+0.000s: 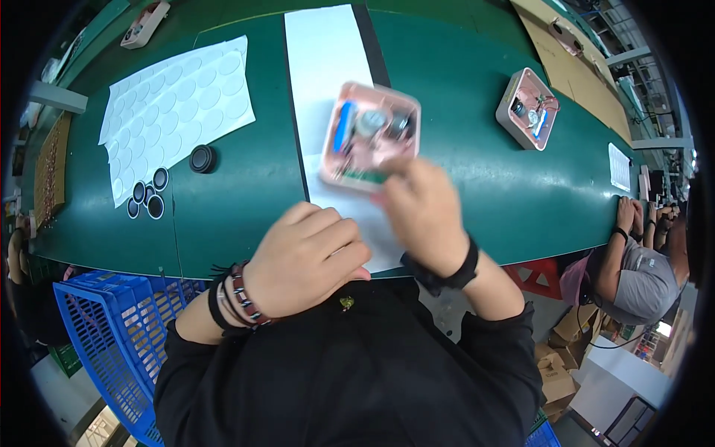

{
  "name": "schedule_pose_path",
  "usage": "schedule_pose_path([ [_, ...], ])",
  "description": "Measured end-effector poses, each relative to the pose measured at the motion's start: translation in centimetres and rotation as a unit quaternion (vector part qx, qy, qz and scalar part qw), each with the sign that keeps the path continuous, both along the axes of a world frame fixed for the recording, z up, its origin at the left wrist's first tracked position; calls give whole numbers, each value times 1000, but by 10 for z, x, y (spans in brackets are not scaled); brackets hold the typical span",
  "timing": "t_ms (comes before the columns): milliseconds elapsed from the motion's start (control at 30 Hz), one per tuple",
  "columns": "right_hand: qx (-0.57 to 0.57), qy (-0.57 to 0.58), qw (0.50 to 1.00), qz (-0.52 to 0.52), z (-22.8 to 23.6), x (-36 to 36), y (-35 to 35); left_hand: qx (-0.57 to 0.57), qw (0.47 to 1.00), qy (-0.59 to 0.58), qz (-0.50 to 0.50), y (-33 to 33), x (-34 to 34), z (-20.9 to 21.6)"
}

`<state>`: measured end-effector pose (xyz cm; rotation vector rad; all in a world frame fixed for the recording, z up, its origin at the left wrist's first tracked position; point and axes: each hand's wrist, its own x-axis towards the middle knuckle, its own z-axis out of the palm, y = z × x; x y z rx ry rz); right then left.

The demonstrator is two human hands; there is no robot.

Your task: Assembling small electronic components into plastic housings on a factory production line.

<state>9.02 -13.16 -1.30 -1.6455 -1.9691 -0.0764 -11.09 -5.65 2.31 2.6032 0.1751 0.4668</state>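
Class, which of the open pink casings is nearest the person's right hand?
The pink casing over the white strip: the right hand meets its near edge. The casing right of it and the top-left casing both lie farther off.

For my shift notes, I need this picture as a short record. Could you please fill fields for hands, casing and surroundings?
Left hand: fingers curled, near the edge of the green table; contents hidden
Right hand: at the near right corner of the pink casing, seems to grip it
Casing contents: blue part, round parts, green board; blurred
Partly under casing: white strip
To the left: white sheet with circles; black round parts at its near edge
To the right: second casing, parts inside
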Motion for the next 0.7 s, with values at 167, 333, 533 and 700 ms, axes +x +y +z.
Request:
schedule_pose_path([
  [167,46,-49,992,-105,-16,100,40,101,987,116,49,0,9,-42],
  [333,16,-75,986,-149,-24,192,18,88,982,165,32,16,6,-40],
  [533,8,-175,954,-242,-17,278,0,48,982,181,16,30,16,-37],
  [700,-12,-99,987,-123,-8,166,15,62,981,183,21,33,16,-36],
])
